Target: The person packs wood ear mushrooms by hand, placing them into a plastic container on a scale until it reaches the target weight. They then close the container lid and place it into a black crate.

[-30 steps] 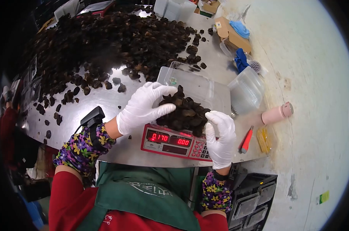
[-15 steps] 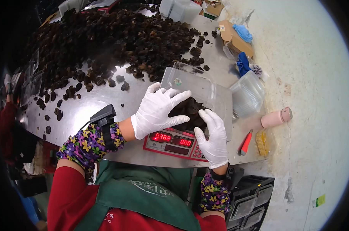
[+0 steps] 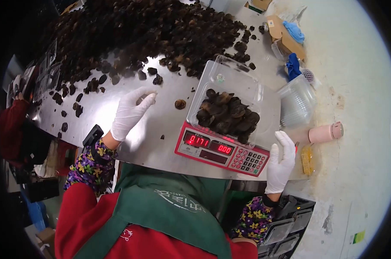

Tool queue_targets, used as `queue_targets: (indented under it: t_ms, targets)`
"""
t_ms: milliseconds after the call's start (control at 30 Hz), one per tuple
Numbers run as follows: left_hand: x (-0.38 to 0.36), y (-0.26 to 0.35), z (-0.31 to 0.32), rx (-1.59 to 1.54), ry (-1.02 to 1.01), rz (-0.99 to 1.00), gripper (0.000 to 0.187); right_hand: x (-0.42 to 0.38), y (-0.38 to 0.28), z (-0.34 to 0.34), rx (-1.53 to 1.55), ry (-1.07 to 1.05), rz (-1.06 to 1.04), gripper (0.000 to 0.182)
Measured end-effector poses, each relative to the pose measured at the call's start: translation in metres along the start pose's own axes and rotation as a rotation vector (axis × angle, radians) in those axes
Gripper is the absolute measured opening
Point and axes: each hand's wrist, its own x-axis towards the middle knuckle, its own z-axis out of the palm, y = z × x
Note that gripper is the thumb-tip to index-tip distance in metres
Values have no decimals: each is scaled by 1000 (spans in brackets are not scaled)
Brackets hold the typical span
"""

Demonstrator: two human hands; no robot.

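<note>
My left hand (image 3: pixel 131 111), in a white glove, hovers over the metal table left of the scale. Its fingers are bent, with a gap beside the thumb and nothing seen in them. My right hand (image 3: pixel 281 162), also gloved, is open beside the scale's right end, fingers upward. Between them a clear plastic clamshell box (image 3: pixel 259 96), lid folded back, rests on the red digital scale (image 3: pixel 204 151). Dark brown, mushroom-like pieces (image 3: pixel 227 114) fill its near half. The display appears to read 0.171 and 0.00. One round brown piece (image 3: pixel 180 104) lies left of the box.
A large heap of dark pieces (image 3: pixel 130 34) covers the table's far side. At right are stacked clear boxes (image 3: pixel 296 103), a pink bottle (image 3: pixel 326 133), a yellow brush (image 3: pixel 307 160) and a cardboard box (image 3: pixel 286 39). A co-worker's red sleeve (image 3: pixel 12 123) shows far left.
Both hands have left the pieces in the box and moved apart, left hand leftward, right hand rightward. The first reading dropped from about 0.368 to 0.171. The view has shifted.
</note>
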Motion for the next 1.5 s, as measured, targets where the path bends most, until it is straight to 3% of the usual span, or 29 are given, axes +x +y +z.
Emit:
queue_targets:
  t_ms: [67, 333, 433, 467, 533, 633, 733, 867, 933, 1000, 1133, 1167, 1300, 1500]
  targets:
    - [-10, -12, -6, -81, -45, -146, 25, 0, 5, -1, 45, 8, 14, 29]
    - [-27, -25, -4, -111, -21, -266, 21, 17, 7, 11, -2, -67, -48, 31]
    - [-23, -5, 12, -343, -130, -297, 20, 50, 8, 21, 404, -80, 191, 36]
    - [-23, 4, 22, -400, -188, -276, 25, 64, 11, 27, 393, -68, 192, 36]
    - [-24, 46, 37, -456, -316, -340, 34, 90, 30, 44, 1078, -100, 599, 43]
    - [-18, 60, 61, -667, -452, -472, 41, 121, 59, 67, 1357, -241, 776, 54]
    - [-15, 62, 69, -704, -403, -396, 35, 137, 65, 64, 1504, -394, 802, 56]
    - [-11, 68, 65, -666, -406, -480, 33, 123, 32, 36, 1375, -212, 657, 48]
    - [-8, 77, 59, -657, -440, -553, 35, 95, 13, 15, 634, -209, 141, 39]
    - [-8, 78, 53, -782, -468, -622, 35, 60, 11, 11, 324, -209, -14, 26]
    - [-9, 76, 59, -590, -469, -554, 24, 2, -25, 19, 637, -290, 556, 43]
    - [-10, 79, 60, -645, -447, -576, 23, -2, -19, 21, 746, -391, 715, 31]
    - [-6, 82, 60, -628, -438, -644, 17, -7, -20, 22, 1043, -433, 891, 12]
    - [-13, 69, 60, -581, -455, -454, 16, -14, -19, 25, 1018, -441, 789, 9]
